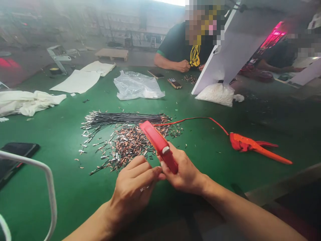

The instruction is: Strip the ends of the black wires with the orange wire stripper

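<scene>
My right hand (184,170) is wrapped round a red wire stripper (156,139), seen edge-on and tilted up to the left. Close beside it, my left hand (135,182) is closed in a pinch, fingertips near the tool's lower end. A small silvery terminal (144,188) shows under its fingers, seemingly the end of a wire mostly hidden by the hand. Beyond the hands lies a heap of short black and copper wire pieces (132,142). Behind that heap, a bundle of black wires (125,118) with silvery terminals at the left end lies across the table.
An orange plier-like tool (253,145) lies at right, with a red cord (198,117) running left from it. Plastic bag (137,85), phone (175,83) and white-filled bag (217,93) lie farther back. A white bent tube (50,187) stands near left. Across the table, a person (173,50) handles something.
</scene>
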`<state>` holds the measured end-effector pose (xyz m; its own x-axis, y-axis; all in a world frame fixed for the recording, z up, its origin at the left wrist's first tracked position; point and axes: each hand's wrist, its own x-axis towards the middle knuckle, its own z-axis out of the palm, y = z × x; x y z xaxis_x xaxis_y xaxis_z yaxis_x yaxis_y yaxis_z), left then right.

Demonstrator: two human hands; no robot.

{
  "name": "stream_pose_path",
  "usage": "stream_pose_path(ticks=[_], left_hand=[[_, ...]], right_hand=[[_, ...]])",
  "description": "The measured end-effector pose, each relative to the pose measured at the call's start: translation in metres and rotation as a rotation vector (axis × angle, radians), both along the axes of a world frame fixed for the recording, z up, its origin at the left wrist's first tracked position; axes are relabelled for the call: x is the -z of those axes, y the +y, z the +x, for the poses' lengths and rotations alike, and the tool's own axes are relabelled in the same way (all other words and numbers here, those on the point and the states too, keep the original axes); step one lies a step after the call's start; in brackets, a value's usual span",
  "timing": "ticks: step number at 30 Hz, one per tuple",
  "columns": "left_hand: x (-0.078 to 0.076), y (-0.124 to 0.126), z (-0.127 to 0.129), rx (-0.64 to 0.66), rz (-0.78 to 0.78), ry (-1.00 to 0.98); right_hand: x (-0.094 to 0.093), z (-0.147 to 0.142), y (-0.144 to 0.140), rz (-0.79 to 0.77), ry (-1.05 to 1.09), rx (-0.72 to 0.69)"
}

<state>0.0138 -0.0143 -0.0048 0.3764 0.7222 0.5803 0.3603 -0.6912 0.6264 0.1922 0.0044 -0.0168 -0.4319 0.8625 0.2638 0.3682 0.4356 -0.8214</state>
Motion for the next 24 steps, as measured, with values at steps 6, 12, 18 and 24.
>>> stream_pose_path(ticks=[6,12,18,24], left_hand=[[0.008,0.0,0.0,-0.036,0.052,0.024],[0.018,0.007,-0.002,-0.068,0.383,0.114],[0.009,-0.002,0.009,-0.037,0.525,0.116],[0.01,0.008,0.015,-0.123,0.411,0.169]], right_hand=[[-0.001,-0.003,0.006,0.142,-0.087,0.057],[0.002,-0.007,0.01,0.208,-0.125,0.078],[0.012,-0.008,0.024,0.194,-0.013,0.196],[0.022,-0.002,0.039,0.125,0.155,0.331]])
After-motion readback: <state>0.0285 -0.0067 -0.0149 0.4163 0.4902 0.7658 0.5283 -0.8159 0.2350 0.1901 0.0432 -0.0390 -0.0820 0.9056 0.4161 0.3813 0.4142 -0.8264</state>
